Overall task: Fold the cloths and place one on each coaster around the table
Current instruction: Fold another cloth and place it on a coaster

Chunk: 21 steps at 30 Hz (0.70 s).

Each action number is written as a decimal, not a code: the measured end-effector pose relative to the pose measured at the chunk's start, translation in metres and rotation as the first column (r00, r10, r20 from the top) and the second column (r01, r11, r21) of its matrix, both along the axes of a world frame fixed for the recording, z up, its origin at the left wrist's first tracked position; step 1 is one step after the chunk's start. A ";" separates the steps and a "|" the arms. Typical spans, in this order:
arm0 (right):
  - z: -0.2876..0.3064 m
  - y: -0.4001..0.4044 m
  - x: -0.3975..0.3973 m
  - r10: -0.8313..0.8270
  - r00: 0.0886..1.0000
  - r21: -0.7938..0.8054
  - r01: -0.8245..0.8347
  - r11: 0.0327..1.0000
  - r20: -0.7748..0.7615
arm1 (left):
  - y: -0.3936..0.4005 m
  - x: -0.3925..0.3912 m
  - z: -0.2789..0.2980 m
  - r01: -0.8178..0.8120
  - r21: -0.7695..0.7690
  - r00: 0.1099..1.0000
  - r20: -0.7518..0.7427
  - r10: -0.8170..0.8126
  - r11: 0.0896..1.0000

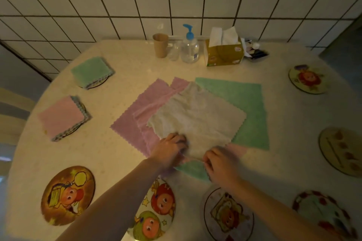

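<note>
A cream cloth (197,115) lies on top of a loose pile in the table's middle, over a pink cloth (135,111) and a green cloth (246,107). My left hand (170,148) grips the cream cloth's near edge with curled fingers. My right hand (221,164) pinches the same edge further right. A folded green cloth (92,70) sits on a coaster at the far left, and a folded pink cloth (62,116) covers another coaster nearer. Several bare picture coasters ring the table: front left (67,194), under my left forearm (156,209), front middle (228,215).
More coasters lie at far right (308,79), right edge (341,150) and front right (323,213). Against the tiled wall stand a brown cup (160,45), a pump bottle (189,49), a tissue box (224,53) and small dark items (256,51).
</note>
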State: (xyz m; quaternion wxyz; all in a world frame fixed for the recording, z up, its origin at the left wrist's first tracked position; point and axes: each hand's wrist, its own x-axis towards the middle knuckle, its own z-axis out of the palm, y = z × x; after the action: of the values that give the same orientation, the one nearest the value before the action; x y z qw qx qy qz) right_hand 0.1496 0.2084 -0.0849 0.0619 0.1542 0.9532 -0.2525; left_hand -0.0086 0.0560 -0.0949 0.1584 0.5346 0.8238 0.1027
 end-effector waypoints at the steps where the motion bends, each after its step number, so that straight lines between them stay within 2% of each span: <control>1: 0.011 0.002 -0.003 -0.031 0.999 -0.072 0.029 0.997 -0.032 | 0.003 -0.001 0.001 -0.007 -0.016 1.000 -0.016 0.006 1.000; 5: 0.058 0.019 -0.019 -0.083 0.986 -0.153 0.060 0.986 -0.147 | 0.013 -0.013 0.010 -0.126 0.091 0.992 -0.002 0.127 0.988; 8: 0.090 0.034 -0.035 -0.111 0.969 -0.265 0.049 0.963 -0.222 | 0.014 -0.038 0.017 -0.279 0.197 0.960 0.049 0.275 0.940; 10: 0.106 0.043 -0.045 -0.194 0.942 -0.361 0.086 0.929 -0.273 | 0.011 -0.058 0.022 -0.394 0.209 0.918 0.056 0.392 0.895; 12: 0.116 0.053 -0.055 -0.276 0.912 -0.383 0.149 0.912 -0.302 | 0.009 -0.077 0.026 -0.487 0.197 0.872 0.067 0.484 0.851; 16: 0.125 0.069 -0.073 -0.363 0.877 -0.307 0.267 0.913 -0.315 | 0.019 -0.099 0.057 -0.683 0.223 0.726 0.308 0.615 0.695; 19: 0.133 0.074 -0.085 -0.402 0.843 -0.291 0.308 0.906 -0.358 | 0.024 -0.113 0.082 -0.809 0.241 0.559 0.599 0.573 0.537; 20: 0.138 0.073 -0.088 -0.410 0.832 -0.296 0.311 0.903 -0.375 | 0.024 -0.117 0.090 -0.822 0.264 0.544 0.624 0.561 0.504; 21: 0.141 0.073 -0.091 -0.416 0.821 -0.306 0.311 0.900 -0.390 | 0.024 -0.122 0.098 -0.814 0.315 0.568 0.602 0.561 0.487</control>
State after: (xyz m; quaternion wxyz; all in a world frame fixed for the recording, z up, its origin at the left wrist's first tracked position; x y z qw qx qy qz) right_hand 0.0583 0.2817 0.0563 -0.1906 0.2640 0.8585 -0.3963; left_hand -0.1302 0.0798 0.0028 0.1098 0.1318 0.8435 0.5090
